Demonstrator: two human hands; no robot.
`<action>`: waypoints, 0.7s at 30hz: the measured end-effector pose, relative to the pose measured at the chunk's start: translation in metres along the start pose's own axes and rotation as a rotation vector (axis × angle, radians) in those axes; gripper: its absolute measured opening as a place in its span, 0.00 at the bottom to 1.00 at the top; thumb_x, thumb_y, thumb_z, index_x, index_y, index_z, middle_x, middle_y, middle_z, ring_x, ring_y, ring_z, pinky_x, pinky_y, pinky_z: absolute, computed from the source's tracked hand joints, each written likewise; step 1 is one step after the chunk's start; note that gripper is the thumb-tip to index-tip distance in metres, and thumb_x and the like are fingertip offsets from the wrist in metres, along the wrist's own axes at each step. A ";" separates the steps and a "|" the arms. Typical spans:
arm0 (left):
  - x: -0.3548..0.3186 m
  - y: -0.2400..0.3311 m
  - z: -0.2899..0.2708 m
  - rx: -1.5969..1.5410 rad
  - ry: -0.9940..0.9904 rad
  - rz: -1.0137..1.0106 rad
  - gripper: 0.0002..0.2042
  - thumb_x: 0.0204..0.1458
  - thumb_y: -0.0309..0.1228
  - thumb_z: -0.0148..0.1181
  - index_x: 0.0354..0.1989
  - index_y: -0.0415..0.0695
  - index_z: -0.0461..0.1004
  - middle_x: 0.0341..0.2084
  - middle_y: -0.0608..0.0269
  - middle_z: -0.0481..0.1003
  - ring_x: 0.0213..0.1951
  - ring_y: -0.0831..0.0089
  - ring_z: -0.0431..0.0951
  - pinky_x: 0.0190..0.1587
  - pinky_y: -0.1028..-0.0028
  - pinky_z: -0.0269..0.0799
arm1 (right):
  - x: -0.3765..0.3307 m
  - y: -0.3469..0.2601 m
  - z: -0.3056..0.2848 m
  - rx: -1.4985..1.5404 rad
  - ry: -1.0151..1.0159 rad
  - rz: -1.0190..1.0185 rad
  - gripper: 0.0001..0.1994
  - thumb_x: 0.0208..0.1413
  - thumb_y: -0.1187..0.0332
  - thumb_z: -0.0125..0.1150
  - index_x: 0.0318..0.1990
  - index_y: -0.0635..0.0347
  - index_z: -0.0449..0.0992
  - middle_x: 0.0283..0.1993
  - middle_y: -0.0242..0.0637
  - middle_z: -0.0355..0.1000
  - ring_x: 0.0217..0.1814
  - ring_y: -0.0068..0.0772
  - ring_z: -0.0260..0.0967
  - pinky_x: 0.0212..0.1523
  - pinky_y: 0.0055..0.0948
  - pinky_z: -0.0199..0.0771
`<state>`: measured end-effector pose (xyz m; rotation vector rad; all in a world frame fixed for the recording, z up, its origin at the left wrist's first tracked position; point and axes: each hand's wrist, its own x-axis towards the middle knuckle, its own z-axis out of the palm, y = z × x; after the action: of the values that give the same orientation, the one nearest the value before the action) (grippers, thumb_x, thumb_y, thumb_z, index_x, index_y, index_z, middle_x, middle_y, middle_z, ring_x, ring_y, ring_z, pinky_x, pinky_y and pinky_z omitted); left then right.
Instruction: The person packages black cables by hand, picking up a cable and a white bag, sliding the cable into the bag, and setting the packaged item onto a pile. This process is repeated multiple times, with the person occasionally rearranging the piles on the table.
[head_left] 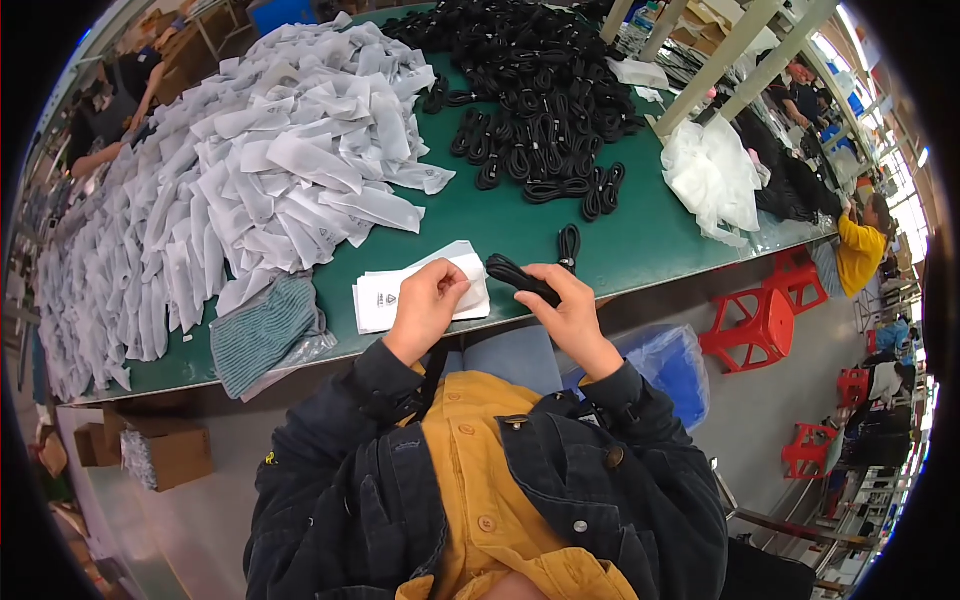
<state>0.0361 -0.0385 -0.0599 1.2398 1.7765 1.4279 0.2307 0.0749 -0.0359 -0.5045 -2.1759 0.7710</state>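
My right hand (573, 312) is closed round a bundled black cable (522, 279), held just above the table's near edge. Close to its left, my left hand (430, 303) pinches the lifted edge of a white plastic bag (463, 262) between thumb and fingers. That bag lies on top of a flat stack of white printed bags (376, 302) at the table edge. One more coiled black cable (569, 247) rests on the green table just beyond my right hand. The cable's near end is hidden in my right palm.
Filled whitish bags (300, 150) are heaped across the left of the green table (640, 230). Many black cables (540, 100) pile up at the back. A teal striped cloth (264, 335) lies front left. Crumpled white plastic (712, 175) sits right. A blue lined bin (668, 375) and red stools (752, 328) stand below.
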 end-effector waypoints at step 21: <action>0.006 0.039 -0.015 0.285 0.010 0.555 0.07 0.45 0.17 0.63 0.32 0.39 0.72 0.35 0.58 0.71 0.40 0.58 0.71 0.41 0.68 0.68 | 0.007 -0.005 0.009 0.188 -0.293 0.136 0.10 0.59 0.75 0.61 0.48 0.61 0.77 0.41 0.40 0.69 0.37 0.30 0.69 0.35 0.25 0.71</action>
<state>0.0329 -0.0393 -0.0181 1.9958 1.7643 1.4902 0.2186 0.0712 -0.0338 -0.4691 -2.3200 1.1748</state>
